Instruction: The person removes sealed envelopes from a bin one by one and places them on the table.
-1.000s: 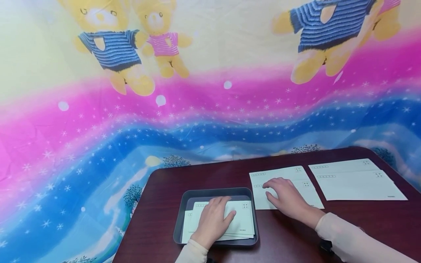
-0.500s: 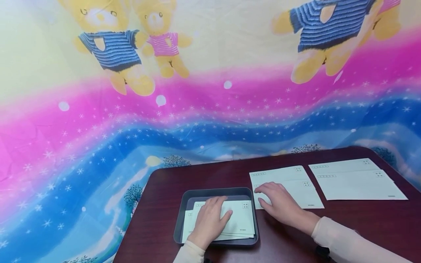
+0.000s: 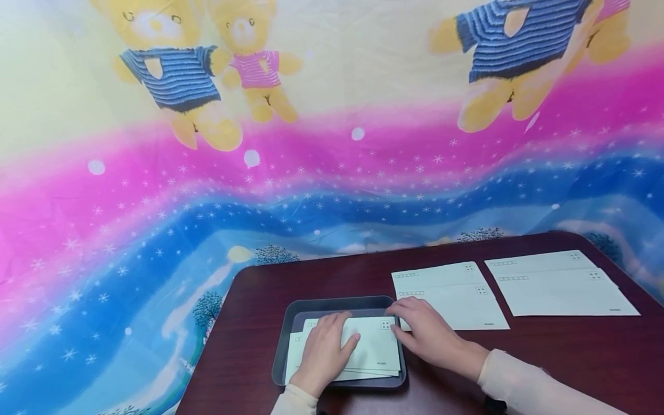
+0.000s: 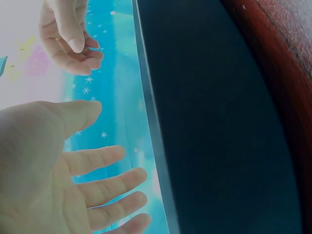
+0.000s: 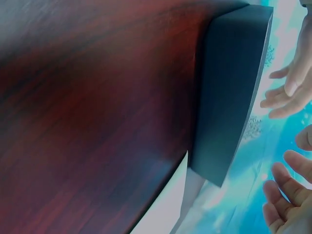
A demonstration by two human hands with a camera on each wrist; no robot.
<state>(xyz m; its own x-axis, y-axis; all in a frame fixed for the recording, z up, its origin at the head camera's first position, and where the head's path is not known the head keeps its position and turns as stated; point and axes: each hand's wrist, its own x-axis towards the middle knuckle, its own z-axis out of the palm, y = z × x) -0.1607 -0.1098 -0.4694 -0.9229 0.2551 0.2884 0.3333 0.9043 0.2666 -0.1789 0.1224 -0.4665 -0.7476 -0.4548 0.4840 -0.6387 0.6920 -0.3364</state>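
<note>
A dark grey rectangular tray holds several white envelopes, stacked unevenly with printed boxes and a stamp mark on top. My left hand hovers over the left part of this stack, its fingers extended and the thumb spread away. In the left wrist view that same hand shows above the tray's wall with nothing in its grasp. My right hand is at the tray's right rim, thumb apart from its slightly bent fingers. The right wrist view shows those fingers holding nothing, higher than the tray's side.
Two overlapping envelopes lie on the dark red wooden table right of the tray, partly behind my right hand. Farther right is another overlapping pair of envelopes. A printed bear curtain hangs behind the table.
My right hand has moved left, from over the middle envelopes to the tray's right rim. The left hand has shifted slightly left above the stack. The envelopes have stayed put.
</note>
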